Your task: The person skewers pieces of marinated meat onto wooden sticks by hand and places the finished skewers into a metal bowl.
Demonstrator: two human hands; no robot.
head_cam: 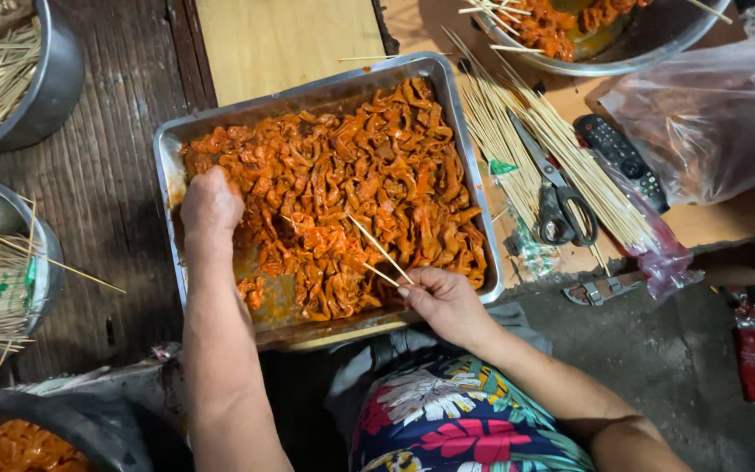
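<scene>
Looking down at the metal tray first, since everything hangs off it: it's a rectangular steel pan nearly full of orange-red marinated meat strips, glistening and tangled, with a bare oily patch at the tray's near left corner. My left hand is pushed into the meat at the tray's left side, fingers curled down into the strips, so I can't tell exactly what they've grabbed. That forearm runs straight up from the near edge. My right hand sits at the tray's near right corner, fingers pinched shut around two thin bamboo skewers that angle up-left over the meat. Right of the tray there's a loose bundle of spare skewers, with black-handled scissors lying on them and a remote control further right.
</scene>
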